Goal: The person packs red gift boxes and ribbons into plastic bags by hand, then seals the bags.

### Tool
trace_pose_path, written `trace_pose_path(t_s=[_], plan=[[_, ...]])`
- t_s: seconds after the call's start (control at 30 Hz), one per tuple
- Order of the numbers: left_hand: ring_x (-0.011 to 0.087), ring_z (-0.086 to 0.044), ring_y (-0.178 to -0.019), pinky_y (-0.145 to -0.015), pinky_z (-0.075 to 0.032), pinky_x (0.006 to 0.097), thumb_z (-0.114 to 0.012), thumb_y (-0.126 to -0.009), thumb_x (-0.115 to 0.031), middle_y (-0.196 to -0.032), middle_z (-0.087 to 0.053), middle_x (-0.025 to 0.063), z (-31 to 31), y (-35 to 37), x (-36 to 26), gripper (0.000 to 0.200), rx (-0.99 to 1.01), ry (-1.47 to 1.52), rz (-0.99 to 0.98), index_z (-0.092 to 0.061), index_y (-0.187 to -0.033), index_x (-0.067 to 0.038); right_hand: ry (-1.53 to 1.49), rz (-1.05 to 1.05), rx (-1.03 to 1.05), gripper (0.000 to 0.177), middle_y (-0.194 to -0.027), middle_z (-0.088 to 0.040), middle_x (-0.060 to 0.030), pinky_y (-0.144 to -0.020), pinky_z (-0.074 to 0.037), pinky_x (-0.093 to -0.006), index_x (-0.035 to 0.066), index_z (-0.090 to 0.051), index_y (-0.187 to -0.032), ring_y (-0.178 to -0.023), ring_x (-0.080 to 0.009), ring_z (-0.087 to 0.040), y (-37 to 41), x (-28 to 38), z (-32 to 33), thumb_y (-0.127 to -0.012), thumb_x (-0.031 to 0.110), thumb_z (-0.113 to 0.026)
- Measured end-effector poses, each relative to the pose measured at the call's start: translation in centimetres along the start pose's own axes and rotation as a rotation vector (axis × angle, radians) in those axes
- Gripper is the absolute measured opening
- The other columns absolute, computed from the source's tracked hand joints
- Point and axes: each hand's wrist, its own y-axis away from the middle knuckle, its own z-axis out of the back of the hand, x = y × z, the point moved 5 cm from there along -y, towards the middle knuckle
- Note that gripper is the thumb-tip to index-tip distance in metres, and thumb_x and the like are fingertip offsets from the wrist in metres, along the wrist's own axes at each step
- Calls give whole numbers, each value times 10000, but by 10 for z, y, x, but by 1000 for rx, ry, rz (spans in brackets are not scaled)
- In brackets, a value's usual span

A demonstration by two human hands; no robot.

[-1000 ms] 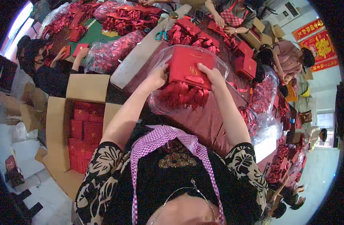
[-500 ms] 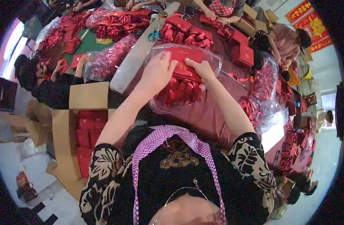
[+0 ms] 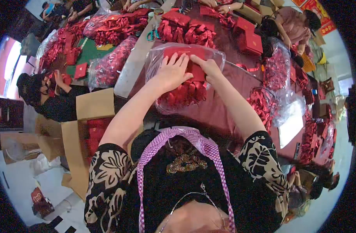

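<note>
A stack of red gift bags (image 3: 191,52) with gold print lies in front of me, inside a clear plastic bag (image 3: 154,58). Its red ribbon handles (image 3: 185,93) bunch at the end nearest me. My left hand (image 3: 174,73) rests flat over the top of the stack, fingers stretched out and thumb pointing right. At the stack's right edge, my right hand (image 3: 209,70) grips with its thumb on top; its other fingers are mostly hidden behind the side.
Left of me stands an open cardboard box (image 3: 94,104) holding red packs. Teal scissors (image 3: 152,35) lie beyond the stack. Piles of red ribboned bags (image 3: 187,31) and a plastic-wrapped bundle (image 3: 112,62) cover the table. Several people work around it.
My left hand has flattened and spread over the stack, covering the gold emblem's area. The right hand still holds the right edge. The view has shifted slightly.
</note>
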Motion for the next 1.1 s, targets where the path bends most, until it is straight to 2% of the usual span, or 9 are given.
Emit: trace_pose_path(t_s=[0.17,0.3,0.5,0.6,0.67,0.7,0.8,0.93,1.1], plan=[[373,-277,-1317,-1046,-241,532,-456,-906,-392,-1438,-280,179,-2,4,-3,594,26,-31,-27,-303,-1381,-70,-264,42,-4,367,-900,-660,-100,-650,-491,-291,-48,-640,-974,-745,-154,-620,2,-13,-1,-750,228,-735],[410,-285,-1295,-1033,-240,552,-455,-904,-393,-1422,-299,186,-4,5,-6,529,4,-54,-68,-357,-1370,-164,-120,131,-55,365,-916,-655,-97,-663,-490,-287,-39,-620,-1015,-749,-154,-612,3,-21,4,-767,210,-718],[407,-241,-1317,-1053,-212,554,-444,-910,-393,-1442,-260,177,-4,6,-4,514,39,-47,-61,-353,-1375,-195,-403,370,-304,287,-895,-651,-59,-672,-483,-286,-41,-610,-1005,-743,-130,-595,36,-8,0,-845,198,-618],[405,-233,-1321,-1057,-207,551,-437,-912,-397,-1447,-249,172,-5,6,-3,517,69,-60,-52,-343,-1381,-201,-185,394,-323,288,-906,-654,-102,-677,-481,-287,-25,-597,-1040,-774,-147,-604,39,-10,9,-880,212,-564],[402,-236,-1321,-1059,-208,545,-426,-919,-396,-1450,-249,163,-11,7,1,516,66,-83,-58,-325,-1390,-213,305,88,-118,368,-987,-641,-154,-786,-476,-309,-32,-547,-1150,-873,-197,-614,51,4,15,-888,227,-556],[402,-236,-1321,-1059,-208,545,-426,-919,-396,-1450,-249,163,-14,8,6,516,76,-79,-54,-325,-1390,-213,303,77,-113,368,-987,-641,-154,-786,-476,-309,-32,-547,-1150,-873,-197,-614,57,9,20,-888,227,-556],[398,-223,-1331,-1066,-203,537,-408,-925,-409,-1461,-229,151,-18,8,16,509,83,-26,-28,-320,-1392,-228,825,517,-162,299,-905,-605,-257,-790,-461,-420,8,-566,-1052,-879,-386,-587,62,0,33,-865,240,-532],[402,-218,-1332,-1066,-205,538,-404,-925,-415,-1463,-222,149,-23,10,21,508,88,-25,-21,-322,-1391,-228,1103,355,156,255,-865,-618,-207,-788,-441,-439,7,-563,-951,-881,-364,-589,91,-23,33,-823,228,-571],[409,-217,-1331,-1058,-218,550,-403,-924,-418,-1458,-231,160,-24,5,20,515,72,-90,-77,-318,-1392,-219,1400,625,319,196,-800,-616,-125,-761,-419,-408,35,-566,-853,-798,-300,-597,126,-40,4,-750,198,-604]])
